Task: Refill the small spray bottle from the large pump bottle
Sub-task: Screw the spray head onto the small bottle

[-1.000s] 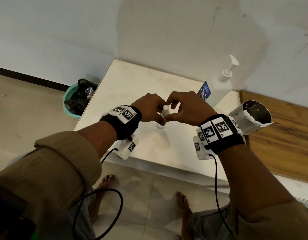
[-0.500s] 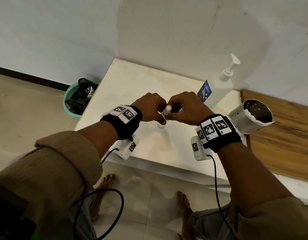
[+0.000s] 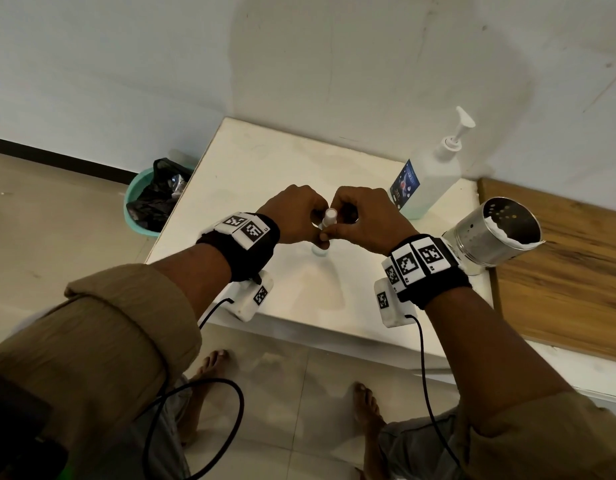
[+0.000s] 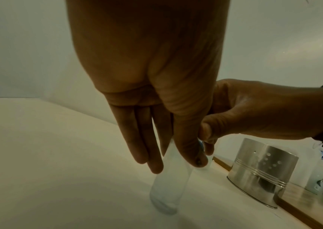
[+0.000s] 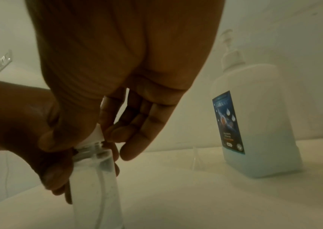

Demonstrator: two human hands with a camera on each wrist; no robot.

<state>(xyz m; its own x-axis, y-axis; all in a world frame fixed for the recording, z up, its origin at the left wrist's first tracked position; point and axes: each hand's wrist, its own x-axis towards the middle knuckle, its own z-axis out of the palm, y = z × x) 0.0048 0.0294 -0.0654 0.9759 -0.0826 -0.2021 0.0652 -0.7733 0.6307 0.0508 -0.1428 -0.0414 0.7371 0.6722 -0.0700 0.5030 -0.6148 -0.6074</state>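
Note:
The small clear spray bottle point(image 3: 324, 233) stands on the white table point(image 3: 251, 174) with its base down. My left hand point(image 3: 296, 216) holds its body, fingers and thumb lying along the clear wall point(image 4: 168, 182). The right hand point(image 3: 362, 216) pinches the white spray top point(image 5: 97, 135) between thumb and fingers at the neck. A thin dip tube shows inside the bottle point(image 5: 97, 198). At the back right, near the wall, the large pump bottle point(image 3: 428, 181) with its blue label point(image 5: 229, 124) stands untouched.
A perforated metal cup point(image 3: 497, 233) stands at the table's right edge beside a wooden surface point(image 3: 559, 271). What looks like a small clear funnel point(image 5: 194, 158) sits by the pump bottle. A teal bin point(image 3: 140, 199) is on the floor to the left.
Both hands stay on the small bottle. The right hand's fingers have shifted round the white top, and the bottle's top has tipped slightly to the right.

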